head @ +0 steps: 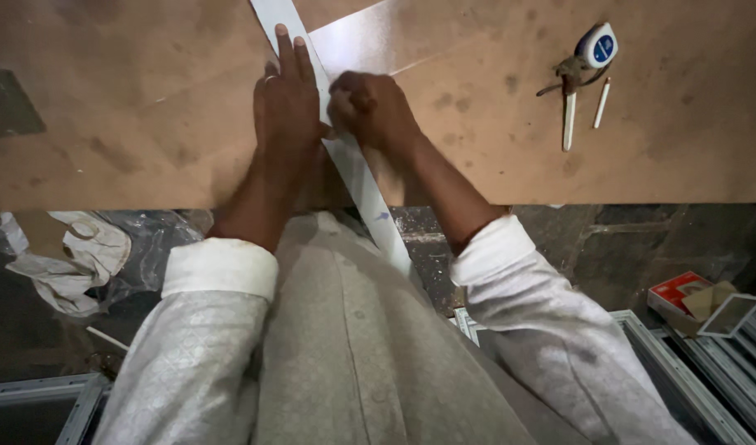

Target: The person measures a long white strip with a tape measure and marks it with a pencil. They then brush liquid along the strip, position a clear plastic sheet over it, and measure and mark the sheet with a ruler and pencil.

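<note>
White strip (pixel 357 177); brown board (pixel 147 107); patterned white sleeves (pixel 221 268).

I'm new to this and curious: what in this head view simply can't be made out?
- What the right hand grips: hidden inside its closed fist.
- The far end of the white strip: cut off by the top edge.
- The near end of the strip: hidden behind the person's body.
- The small tool by the tape measure: too small to identify.

A blue-and-white tape measure (pixel 597 44) lies near the board's (pixel 658 140) far right corner, a white pencil (pixel 601 103) just beside it. Crumpled cloth (pixel 73 255) and a red box (pixel 677 290) sit on the floor below.
</note>
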Available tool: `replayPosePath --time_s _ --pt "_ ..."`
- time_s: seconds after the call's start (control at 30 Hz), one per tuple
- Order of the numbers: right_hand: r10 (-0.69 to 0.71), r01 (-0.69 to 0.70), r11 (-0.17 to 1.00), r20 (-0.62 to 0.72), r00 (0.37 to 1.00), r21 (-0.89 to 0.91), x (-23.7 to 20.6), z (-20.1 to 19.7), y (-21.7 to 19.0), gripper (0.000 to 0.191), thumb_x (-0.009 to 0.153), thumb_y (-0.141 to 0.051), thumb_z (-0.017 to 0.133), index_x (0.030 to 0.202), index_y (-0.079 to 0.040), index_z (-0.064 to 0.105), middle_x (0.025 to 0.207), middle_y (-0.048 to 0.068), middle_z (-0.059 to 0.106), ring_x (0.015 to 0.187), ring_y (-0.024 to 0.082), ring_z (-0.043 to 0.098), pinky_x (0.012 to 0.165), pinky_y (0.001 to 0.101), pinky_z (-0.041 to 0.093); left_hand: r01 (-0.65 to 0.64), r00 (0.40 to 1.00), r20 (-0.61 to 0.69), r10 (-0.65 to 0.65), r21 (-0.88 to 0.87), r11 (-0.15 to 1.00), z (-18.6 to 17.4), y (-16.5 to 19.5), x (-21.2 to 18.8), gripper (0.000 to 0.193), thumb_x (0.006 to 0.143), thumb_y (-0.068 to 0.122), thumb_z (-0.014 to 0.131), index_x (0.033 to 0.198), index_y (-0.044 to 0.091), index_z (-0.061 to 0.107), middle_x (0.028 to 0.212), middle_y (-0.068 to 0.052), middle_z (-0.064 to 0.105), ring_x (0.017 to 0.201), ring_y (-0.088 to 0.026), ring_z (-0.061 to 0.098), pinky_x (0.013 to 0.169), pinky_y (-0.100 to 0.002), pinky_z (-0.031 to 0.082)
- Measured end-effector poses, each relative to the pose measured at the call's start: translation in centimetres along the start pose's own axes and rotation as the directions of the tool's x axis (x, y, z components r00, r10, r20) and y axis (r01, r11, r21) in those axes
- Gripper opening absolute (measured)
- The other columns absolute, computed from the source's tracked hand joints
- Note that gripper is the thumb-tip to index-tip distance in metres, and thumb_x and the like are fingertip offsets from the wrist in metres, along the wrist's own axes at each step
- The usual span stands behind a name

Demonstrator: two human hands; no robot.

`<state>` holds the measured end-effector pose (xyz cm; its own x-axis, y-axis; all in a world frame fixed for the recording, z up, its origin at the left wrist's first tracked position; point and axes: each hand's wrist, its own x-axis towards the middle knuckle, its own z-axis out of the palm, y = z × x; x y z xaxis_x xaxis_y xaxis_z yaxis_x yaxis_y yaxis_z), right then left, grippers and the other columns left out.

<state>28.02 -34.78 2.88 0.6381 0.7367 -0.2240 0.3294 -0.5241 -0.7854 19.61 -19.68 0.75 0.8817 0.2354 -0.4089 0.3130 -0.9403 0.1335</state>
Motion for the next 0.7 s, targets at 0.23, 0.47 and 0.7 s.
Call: replayPosePath --time_s 0.23,0.47,0.7 --pt "0.137 -0.147 0.927 0.053 0.989 0.344 -3.1 0.2 0.0 0.024 0.099 -0.018 0.062 0.114 -0.001 0.071 0.091 0.019 0.071 0.074 0.026 0.069 0.068 0.0391 0.053 -0.013 0.998 0.056 0.011 0.030 0.999 -1.2 -0.2 -0.1 0.142 0.055 0.056 0.096 0.160 -0.006 0.022 0.165 -0.031 0.010 0.123 -0.042 0.059 0.089 -0.042 0.055" --pt "0.298 -0.042 0.770 -0.301 0.906 0.637 -11.4 0.3 3.7 0.040 0.109 -0.032 0.055 0.126 0.002 0.067 0.118 0.009 0.074 0.107 0.017 0.069 0.096 0.0315 0.056 0.000 0.998 0.056 0.001 -0.010 1.000 -1.2 -0.5 -0.2 0.143 0.055 0.055 0.098 0.161 -0.003 0.020 0.168 -0.024 0.007 0.126 -0.039 0.058 0.091 -0.041 0.055" --pt "0.294 -0.351 0.934 -0.713 0.636 0.072 -23.0 -4.8 12.0 0.034 0.102 -0.028 0.073 0.124 -0.003 0.072 0.118 0.012 0.075 0.108 0.024 0.072 0.093 0.0358 0.057 -0.030 0.999 0.021 0.030 0.016 0.999 -1.0 -0.7 -0.3 0.145 0.054 0.055 0.098 0.161 -0.007 0.022 0.167 -0.029 0.011 0.125 -0.041 0.060 0.090 -0.043 0.056"
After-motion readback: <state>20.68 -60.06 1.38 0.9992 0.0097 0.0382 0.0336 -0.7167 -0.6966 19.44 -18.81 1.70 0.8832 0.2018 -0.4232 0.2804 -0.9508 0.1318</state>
